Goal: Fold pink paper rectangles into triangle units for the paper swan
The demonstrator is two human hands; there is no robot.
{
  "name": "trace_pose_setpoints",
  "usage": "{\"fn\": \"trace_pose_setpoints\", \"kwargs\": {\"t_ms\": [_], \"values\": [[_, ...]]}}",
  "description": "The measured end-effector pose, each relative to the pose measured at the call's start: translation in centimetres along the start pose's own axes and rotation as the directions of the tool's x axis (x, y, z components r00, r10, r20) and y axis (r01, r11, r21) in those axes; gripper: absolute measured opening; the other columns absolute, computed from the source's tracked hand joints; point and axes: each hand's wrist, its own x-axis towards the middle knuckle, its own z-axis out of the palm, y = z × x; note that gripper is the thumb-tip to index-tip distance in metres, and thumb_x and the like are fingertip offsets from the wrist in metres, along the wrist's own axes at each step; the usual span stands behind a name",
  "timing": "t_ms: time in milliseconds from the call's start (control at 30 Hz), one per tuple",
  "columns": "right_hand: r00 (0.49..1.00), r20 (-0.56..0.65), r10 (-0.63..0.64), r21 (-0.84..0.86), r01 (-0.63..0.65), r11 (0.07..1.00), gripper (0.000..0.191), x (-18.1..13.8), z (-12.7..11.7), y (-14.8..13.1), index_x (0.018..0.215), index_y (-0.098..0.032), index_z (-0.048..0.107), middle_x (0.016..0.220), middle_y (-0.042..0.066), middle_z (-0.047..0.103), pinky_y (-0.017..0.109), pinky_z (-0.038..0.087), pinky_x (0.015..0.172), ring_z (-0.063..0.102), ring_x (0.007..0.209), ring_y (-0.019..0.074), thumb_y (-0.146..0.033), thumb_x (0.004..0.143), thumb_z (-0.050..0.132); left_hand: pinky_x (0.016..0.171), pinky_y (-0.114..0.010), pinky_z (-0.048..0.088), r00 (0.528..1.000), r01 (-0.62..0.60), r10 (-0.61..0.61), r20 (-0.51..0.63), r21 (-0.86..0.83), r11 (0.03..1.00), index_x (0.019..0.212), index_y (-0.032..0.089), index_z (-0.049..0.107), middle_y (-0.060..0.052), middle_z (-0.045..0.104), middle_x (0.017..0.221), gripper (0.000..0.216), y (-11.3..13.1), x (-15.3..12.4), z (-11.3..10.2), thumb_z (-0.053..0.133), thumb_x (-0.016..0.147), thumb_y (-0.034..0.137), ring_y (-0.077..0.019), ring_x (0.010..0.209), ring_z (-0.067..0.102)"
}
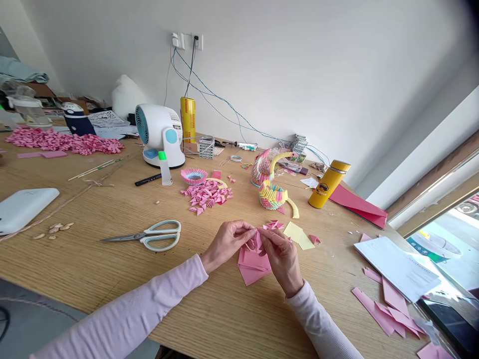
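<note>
Between my two hands is a small folded piece of pink paper [257, 241], held up over the table. My left hand [231, 243] pinches it from the left with thumb and forefinger. From the right, my right hand [281, 254] grips the same piece with its fingertips. Below lies a stack of pink paper slips [254, 267]. Just beyond my fingers are several folded pink triangles [273, 225] and some pale yellow paper slips [299, 235]. A pair of scissors [159, 235] with pale handles rests to the left of my left hand.
Folded-paper baskets [273, 195] and a pile of pink folded pieces [207, 195] stand farther back. A white fan [160, 132], glue bottle [165, 169] and yellow flask [329, 184] are behind. More pink slips [392, 299] and a white sheet [396, 267] lie at right.
</note>
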Motion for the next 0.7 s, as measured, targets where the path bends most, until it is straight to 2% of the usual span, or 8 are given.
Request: {"fn": "trace_pose_setpoints", "kwargs": {"t_ms": [233,500,700], "values": [[0.999,0.026,-0.027,-0.007,0.027,1.0,0.025,0.04,-0.17,-0.28,0.106,-0.024,0.071,0.082,0.004,0.059,0.023,0.057,0.05,0.06,0.058,0.0115,-0.029,0.089,0.053,0.053,-0.022,0.048,0.999,-0.029,0.028,0.045,0.007,1.0,0.085,0.011,0.06,-0.003,0.065,0.062,0.028,0.18,-0.04,-0.16,0.058,0.085,0.039,-0.0123,0.054,0.061],[0.996,0.026,0.084,0.114,-0.086,0.99,0.027,0.09,-0.12,0.49,0.103,-0.021,0.071,0.083,0.003,0.06,0.025,0.056,0.049,0.061,0.053,0.0114,-0.037,0.087,0.056,0.054,-0.024,0.049,0.997,-0.003,0.011,0.076,-0.098,0.995,0.088,0.011,0.059,-0.004,0.065,0.063,0.032,-0.11,-0.14,-0.15,0.058,0.085,0.043,-0.0121,0.052,0.06],[0.995,0.057,0.077,0.117,-0.083,0.99,0.025,0.04,-0.29,0.38,0.104,-0.021,0.07,0.083,0.003,0.057,0.025,0.055,0.048,0.062,0.052,0.0113,-0.035,0.089,0.054,0.055,-0.025,0.049,0.996,-0.001,0.011,0.084,-0.127,0.992,0.088,0.011,0.059,-0.004,0.065,0.063,0.028,-0.24,-0.14,-0.24,0.059,0.086,0.039,-0.0127,0.053,0.061]]}}
